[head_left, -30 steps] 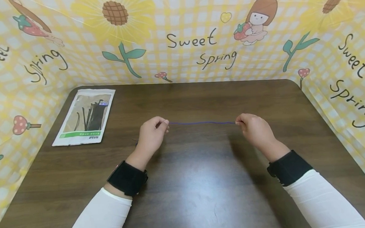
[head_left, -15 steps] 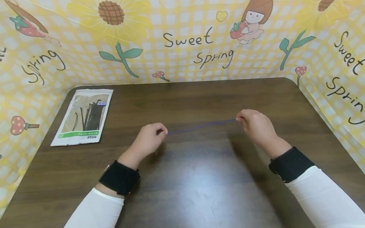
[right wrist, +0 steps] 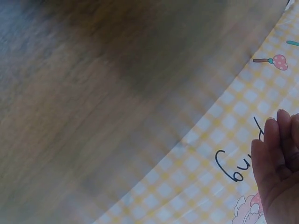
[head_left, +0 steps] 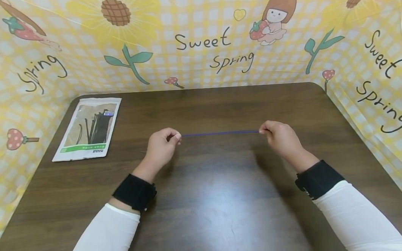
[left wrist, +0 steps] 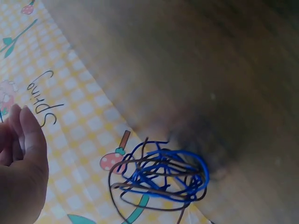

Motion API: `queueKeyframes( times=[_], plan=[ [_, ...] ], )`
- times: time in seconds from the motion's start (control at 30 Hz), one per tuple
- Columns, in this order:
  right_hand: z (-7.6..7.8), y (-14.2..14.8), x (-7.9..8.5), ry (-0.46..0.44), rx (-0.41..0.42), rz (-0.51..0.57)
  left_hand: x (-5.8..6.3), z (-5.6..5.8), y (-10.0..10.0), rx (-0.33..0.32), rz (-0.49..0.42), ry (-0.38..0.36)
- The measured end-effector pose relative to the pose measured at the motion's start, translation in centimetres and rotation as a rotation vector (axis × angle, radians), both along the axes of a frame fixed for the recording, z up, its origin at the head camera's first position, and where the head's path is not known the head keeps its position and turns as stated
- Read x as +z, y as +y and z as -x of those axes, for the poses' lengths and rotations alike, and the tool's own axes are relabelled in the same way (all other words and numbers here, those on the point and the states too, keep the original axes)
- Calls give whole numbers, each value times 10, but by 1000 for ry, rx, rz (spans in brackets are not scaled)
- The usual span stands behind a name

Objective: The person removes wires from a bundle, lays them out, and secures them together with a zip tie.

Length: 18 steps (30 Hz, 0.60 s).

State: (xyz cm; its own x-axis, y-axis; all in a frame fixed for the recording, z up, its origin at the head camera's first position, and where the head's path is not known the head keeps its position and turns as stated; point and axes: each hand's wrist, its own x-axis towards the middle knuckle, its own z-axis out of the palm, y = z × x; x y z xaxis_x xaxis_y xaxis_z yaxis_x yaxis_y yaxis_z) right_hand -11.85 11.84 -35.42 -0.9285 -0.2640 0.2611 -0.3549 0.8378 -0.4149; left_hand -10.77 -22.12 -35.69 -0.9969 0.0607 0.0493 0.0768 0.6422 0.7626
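A thin blue wire runs straight and taut between the two hands above the table. My left hand pinches its left end between thumb and fingertips. At the other end, my right hand pinches it the same way. In the left wrist view, a tangled coil of blue and brown wire shows near the left hand; the head view mostly hides it behind that hand. Only the fingers of the right hand appear in the right wrist view, at its right edge.
A white packet with a clear window and black strips inside lies at the back left of the brown wooden table. Yellow checked cloth rises along the back and both sides. Black bands circle the wrists.
The left hand dipped toward the person, then came back up. The wire, slightly slack and then slanted before, is now level and taut. The right hand has hardly moved.
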Motion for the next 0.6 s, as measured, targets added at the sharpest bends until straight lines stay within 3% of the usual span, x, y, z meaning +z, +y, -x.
queueKeyframes(
  times=[0.33,0.6],
  plan=[
    [0,3,-11,-46,66,-99,-14,2,2,-144,290,68],
    [-3,5,-21,42,114,-202,-11,5,8,-255,444,86]
  ],
)
